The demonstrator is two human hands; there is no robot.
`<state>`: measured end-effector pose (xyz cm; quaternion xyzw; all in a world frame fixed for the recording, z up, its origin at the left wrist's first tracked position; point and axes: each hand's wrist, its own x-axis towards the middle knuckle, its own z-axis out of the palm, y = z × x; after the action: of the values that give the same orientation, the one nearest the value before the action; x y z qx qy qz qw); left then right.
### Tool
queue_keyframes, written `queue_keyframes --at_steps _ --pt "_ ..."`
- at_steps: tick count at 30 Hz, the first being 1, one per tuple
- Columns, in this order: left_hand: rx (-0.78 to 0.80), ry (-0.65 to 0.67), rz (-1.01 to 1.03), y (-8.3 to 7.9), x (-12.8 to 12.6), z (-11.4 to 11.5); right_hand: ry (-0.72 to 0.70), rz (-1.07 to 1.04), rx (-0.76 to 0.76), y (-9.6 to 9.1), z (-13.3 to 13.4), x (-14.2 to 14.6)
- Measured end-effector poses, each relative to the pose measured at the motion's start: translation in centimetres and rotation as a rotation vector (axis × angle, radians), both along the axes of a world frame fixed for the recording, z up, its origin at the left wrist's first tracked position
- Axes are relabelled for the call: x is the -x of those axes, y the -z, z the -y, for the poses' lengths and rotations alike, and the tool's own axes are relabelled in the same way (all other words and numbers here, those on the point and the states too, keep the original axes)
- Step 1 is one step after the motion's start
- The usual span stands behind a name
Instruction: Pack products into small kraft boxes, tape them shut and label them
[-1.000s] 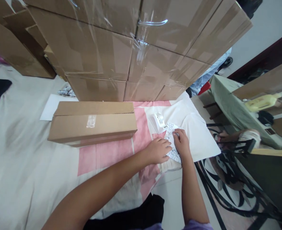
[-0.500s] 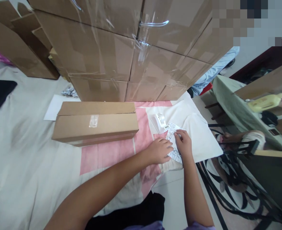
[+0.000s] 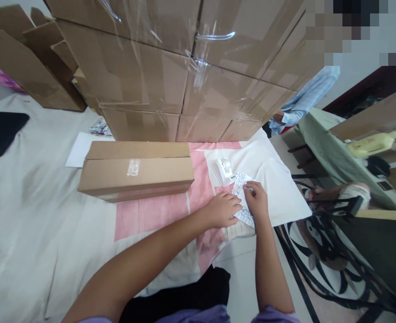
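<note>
1. We seem to steady the printed sheet [image 3: 242, 197] between both grips, our left hand [image 3: 223, 210] across its left edge, probably keeping it flat.
2. Our left grip is loose, fingers apart, touching paper; whether our right hand [image 3: 256, 197] pinches it, we cannot tell.
3. Just beyond both grips sits a white dispenser [image 3: 223, 172], perhaps for easy reach.

The white paper-like sheet [image 3: 240, 188], printed with small dark outlined shapes, seems to lie flat on the pale cloth [image 3: 280, 179] at the right. It is slanted, its far end pointing slightly left, and partly hidden.
</note>
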<state>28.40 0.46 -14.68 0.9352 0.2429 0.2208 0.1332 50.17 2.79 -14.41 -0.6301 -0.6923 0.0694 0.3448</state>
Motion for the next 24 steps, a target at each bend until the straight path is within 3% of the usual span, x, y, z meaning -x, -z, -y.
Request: queue_keyframes --at_steps 7,24 --pt "-0.001 0.0 -0.005 -0.51 0.18 0.0 -0.003 0.018 -0.023 0.26 -0.16 -0.26" --pt "-0.02 -0.008 0.007 -0.06 -0.1 -0.06 -0.052 0.057 -0.03 0.32 -0.28 -0.59"
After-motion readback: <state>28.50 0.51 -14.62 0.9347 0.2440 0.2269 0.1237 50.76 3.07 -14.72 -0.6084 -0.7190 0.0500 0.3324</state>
